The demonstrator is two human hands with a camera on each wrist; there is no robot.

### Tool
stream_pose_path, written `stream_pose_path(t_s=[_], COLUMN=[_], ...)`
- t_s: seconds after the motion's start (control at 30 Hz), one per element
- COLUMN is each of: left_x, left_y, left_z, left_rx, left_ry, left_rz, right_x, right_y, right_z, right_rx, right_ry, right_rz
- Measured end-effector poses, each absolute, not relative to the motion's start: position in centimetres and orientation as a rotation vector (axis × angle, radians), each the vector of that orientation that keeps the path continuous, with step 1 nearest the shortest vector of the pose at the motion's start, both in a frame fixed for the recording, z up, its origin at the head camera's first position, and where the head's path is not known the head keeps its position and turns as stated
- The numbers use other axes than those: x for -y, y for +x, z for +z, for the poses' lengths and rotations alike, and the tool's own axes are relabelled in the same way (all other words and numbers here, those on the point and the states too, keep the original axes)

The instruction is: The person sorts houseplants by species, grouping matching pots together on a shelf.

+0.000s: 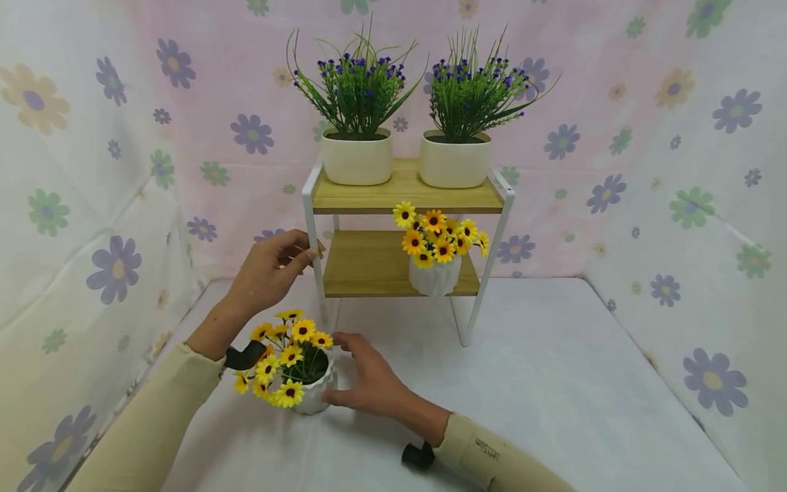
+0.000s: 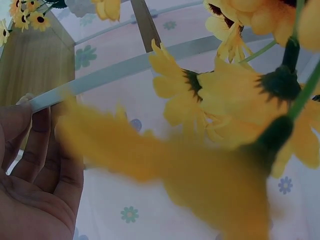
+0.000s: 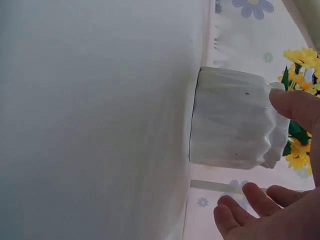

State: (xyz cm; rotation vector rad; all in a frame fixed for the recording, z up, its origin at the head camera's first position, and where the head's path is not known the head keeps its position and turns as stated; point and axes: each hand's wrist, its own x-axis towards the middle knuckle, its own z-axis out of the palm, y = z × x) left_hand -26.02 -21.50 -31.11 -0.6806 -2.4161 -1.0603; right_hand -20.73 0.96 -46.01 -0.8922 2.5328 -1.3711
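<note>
My left hand (image 1: pixel 261 273) pinches the left upright of a two-tier shelf (image 1: pixel 359 260) with wooden boards and a white frame. In the left wrist view, thumb and fingers lie on either side of the white bar (image 2: pixel 110 75); blurred yellow flowers fill the foreground. On the table below that arm stands a white ribbed pot (image 1: pixel 317 394) of yellow daisy-like flowers (image 1: pixel 291 355). Beside this pot is my right hand (image 1: pixel 375 383), its thumb at the rim and its fingers spread apart. The right wrist view shows the pot (image 3: pixel 230 120) with the fingers away from its wall.
A similar pot of yellow flowers (image 1: pixel 434 277) stands on the lower board's right side. Two cream planters (image 1: pixel 358 160) with purple-flowered grass stand on the top board. White cloth covers the table (image 1: pixel 553 383); a flower-patterned curtain (image 1: pixel 246 82) encloses the back and sides.
</note>
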Motion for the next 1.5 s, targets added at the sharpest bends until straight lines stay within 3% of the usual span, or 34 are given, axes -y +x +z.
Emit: stream_pose_path(t_s=[0.77,1.5], left_x=[21.6,21.7], left_y=[-26.2,-26.1], left_z=[-31.5,-31.3], left_rx=[2.402,2.413], left_ry=[-0.692,-0.677], left_rz=[-1.068,-1.071], right_x=[1.9,0.4], right_y=[-22.1,-21.6], right_z=[-46.6,-45.5], right_rx=[-2.454,-2.377], right_ry=[-0.907,-0.874], right_rz=[-1.335,-1.500])
